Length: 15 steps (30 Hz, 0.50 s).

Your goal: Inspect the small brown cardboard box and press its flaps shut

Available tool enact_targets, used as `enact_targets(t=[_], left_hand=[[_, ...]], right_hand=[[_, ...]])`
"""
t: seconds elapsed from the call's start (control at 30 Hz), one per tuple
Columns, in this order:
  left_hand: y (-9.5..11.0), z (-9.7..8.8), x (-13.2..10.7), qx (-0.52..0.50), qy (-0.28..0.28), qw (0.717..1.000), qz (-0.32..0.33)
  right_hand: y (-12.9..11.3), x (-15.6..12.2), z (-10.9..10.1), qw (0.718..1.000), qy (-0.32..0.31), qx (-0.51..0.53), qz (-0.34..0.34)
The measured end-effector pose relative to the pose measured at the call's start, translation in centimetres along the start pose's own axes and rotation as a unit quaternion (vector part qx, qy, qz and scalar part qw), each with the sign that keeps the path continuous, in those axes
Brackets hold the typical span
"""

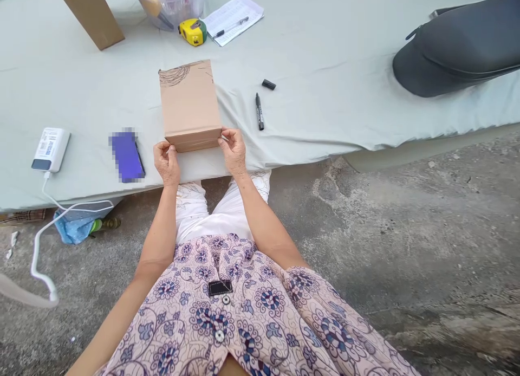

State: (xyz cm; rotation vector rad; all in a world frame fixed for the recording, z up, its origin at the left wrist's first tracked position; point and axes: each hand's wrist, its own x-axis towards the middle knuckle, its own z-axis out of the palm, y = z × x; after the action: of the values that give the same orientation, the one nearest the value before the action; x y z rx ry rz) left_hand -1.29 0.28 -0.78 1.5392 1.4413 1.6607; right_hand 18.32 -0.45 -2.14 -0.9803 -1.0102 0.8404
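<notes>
A brown cardboard box with black line drawings at its far left corner lies on the cloth-covered table, its lid down. My left hand pinches its near left corner between thumb and fingers. At the near right corner, my right hand grips the box in the same way. Right of the box lies an uncapped black marker, with its cap a little farther back. To the left, a phone with a blurred purple screen rests near the table edge.
A white power bank with a cable lies at left. Behind the box are a yellow tape measure, a paper pad with a pen, a clear plastic tub and another cardboard box. A black bag lies far right.
</notes>
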Motion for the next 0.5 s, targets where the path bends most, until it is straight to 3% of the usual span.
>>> enact_targets(t=[0.5], left_hand=[[-0.21, 0.13, -0.37, -0.001, 0.006, 0.999, -0.033]], right_hand=[[0.44, -0.42, -0.07, 1.000, 0.013, 0.000, -0.004]])
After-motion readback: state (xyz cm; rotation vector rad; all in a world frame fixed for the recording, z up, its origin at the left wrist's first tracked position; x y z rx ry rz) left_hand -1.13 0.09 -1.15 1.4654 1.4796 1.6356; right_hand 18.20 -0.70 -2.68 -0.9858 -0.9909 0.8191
